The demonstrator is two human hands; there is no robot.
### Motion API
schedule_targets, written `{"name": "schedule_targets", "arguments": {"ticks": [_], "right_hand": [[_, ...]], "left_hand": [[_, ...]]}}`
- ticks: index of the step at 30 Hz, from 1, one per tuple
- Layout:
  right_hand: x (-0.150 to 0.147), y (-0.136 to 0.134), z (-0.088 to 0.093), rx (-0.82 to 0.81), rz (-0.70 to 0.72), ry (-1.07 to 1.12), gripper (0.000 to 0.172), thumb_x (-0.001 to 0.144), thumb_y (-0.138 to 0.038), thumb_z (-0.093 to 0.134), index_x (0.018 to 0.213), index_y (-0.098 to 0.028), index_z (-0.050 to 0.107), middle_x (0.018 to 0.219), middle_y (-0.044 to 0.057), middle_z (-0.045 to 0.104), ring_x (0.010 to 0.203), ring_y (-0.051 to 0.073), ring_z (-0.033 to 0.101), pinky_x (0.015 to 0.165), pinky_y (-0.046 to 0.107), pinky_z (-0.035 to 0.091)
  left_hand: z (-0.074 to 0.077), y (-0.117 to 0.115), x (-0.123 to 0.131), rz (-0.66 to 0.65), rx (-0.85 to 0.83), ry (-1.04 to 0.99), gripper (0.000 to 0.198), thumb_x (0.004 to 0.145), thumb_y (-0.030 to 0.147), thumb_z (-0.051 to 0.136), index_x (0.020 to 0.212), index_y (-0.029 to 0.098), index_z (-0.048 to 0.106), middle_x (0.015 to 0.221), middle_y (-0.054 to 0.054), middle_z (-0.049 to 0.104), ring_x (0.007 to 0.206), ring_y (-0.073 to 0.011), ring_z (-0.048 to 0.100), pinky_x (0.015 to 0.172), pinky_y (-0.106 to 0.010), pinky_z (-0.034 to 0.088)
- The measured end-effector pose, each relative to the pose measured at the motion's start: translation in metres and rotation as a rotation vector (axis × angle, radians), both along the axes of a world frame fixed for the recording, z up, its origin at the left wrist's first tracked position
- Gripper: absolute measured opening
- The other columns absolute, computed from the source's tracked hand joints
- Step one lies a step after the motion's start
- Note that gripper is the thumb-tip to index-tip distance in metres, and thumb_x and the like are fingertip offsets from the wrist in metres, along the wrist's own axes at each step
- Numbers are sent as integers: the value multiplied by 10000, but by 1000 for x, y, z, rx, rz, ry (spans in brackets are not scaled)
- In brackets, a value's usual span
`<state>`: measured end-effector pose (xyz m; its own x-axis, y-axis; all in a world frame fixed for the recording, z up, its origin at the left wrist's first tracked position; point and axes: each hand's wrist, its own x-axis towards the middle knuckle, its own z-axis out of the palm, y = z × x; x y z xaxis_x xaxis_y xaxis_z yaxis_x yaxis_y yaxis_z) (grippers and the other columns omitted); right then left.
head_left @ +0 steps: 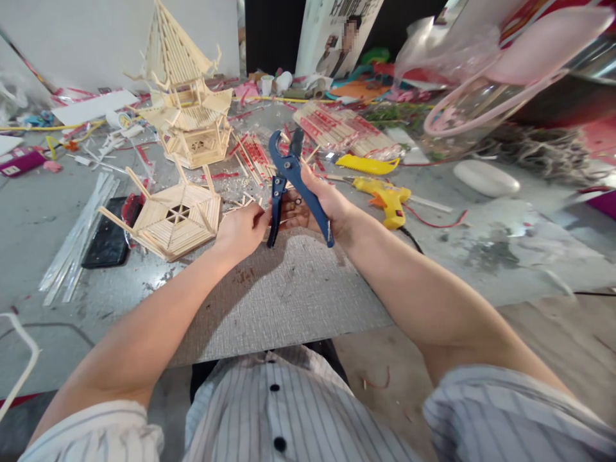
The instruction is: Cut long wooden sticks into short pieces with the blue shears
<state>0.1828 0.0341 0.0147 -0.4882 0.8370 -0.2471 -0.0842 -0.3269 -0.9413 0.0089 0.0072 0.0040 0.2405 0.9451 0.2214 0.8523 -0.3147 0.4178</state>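
Note:
My right hand (318,204) is closed around the handles of a blue cutter (287,178), whose jaws point up and away from me. My left hand (242,229) is pinched shut just left of the cutter's lower handle, on something thin I cannot make out, maybe a wooden stick. Both hands hover over a grey textured mat (283,295). To the left of my left hand lies a hexagonal wooden stick roof piece (174,218). Behind it stands a tall wooden stick pagoda model (185,96).
A yellow glue gun (387,197) with a red cord lies right of my hands. Packs of sticks (337,128) and a yellow comb-like tool (368,165) sit behind. A black phone (108,237), clear strips (77,240), a white oval object (486,178) and a pink-rimmed container (462,96) surround the work area.

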Motion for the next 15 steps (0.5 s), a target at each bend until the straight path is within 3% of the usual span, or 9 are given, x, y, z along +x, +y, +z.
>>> {"name": "schedule_targets", "arguments": {"ticks": [7,11,15], "right_hand": [[-6,-4,2,-32,6,74,766,800,-721,120,1046,-165,585,873,112,671,902,232,639,789,420,525],[-9,-6,1,-16,-41,26,757,786,-740,141,1012,-168,582,845,96,662,899,220,635,782,403,527],[-13,-8,-1,24,-84,-7,604,795,-696,292,872,-170,578,758,66,643,790,186,640,728,350,531]], "left_hand": [[2,-5,2,-16,33,16,309,843,361,411,729,158,613,656,-58,634,595,-154,552,539,-267,320],[4,-14,7,-116,110,-23,257,832,317,432,718,158,599,668,-50,634,599,-140,552,549,-265,344],[3,-16,7,-153,136,-10,220,832,286,429,761,165,598,714,-57,645,644,-152,575,574,-273,370]]}}
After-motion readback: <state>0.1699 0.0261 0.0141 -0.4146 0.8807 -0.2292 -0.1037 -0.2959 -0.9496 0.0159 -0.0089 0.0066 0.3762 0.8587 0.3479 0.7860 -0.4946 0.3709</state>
